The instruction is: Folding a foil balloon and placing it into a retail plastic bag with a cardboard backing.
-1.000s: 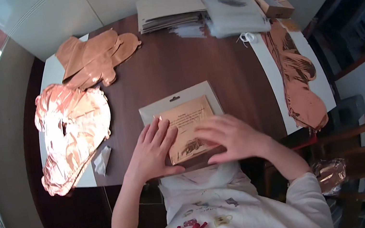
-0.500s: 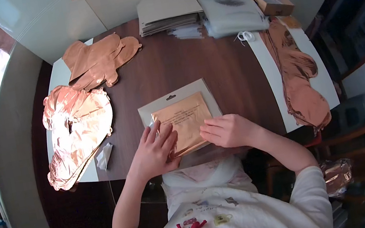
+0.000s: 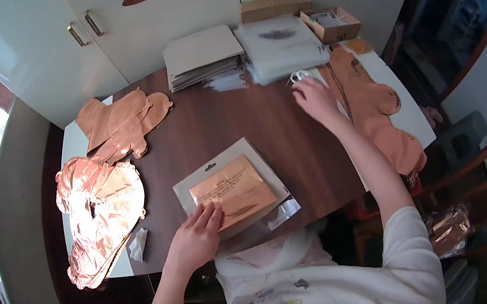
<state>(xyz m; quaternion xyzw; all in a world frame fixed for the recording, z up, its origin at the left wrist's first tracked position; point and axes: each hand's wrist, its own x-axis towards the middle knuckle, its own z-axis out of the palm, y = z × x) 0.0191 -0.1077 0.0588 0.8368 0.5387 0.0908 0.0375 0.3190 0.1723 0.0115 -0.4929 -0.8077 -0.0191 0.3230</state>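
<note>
On the near part of the table lies a folded copper-coloured foil sheet (image 3: 238, 187) with dark print, on top of a grey card (image 3: 253, 151) that has a hanging hole. My left hand (image 3: 196, 237) rests flat on the foil's lower left corner, fingers stretched out. Clear plastic film (image 3: 285, 211) pokes out from under the card's near right side. Far to the right, my right hand (image 3: 314, 100) is stretched out with fingers bent and somewhat apart. Its fingertips are at a small white coil of string (image 3: 299, 76); whether they touch it is hard to see.
Flat copper foil balloons lie at the far left (image 3: 121, 124), near left (image 3: 104, 209) and right (image 3: 373, 109). Along the back stand a stack of grey cards (image 3: 203, 51), a pile of clear plastic bags (image 3: 280, 48) and a small open box (image 3: 332, 24). A crumpled white tissue (image 3: 139, 244) lies near left.
My right hand has left the foil and reached far right to the white coil. My left hand stays on the foil, lower on its left side. The view has tilted up.
</note>
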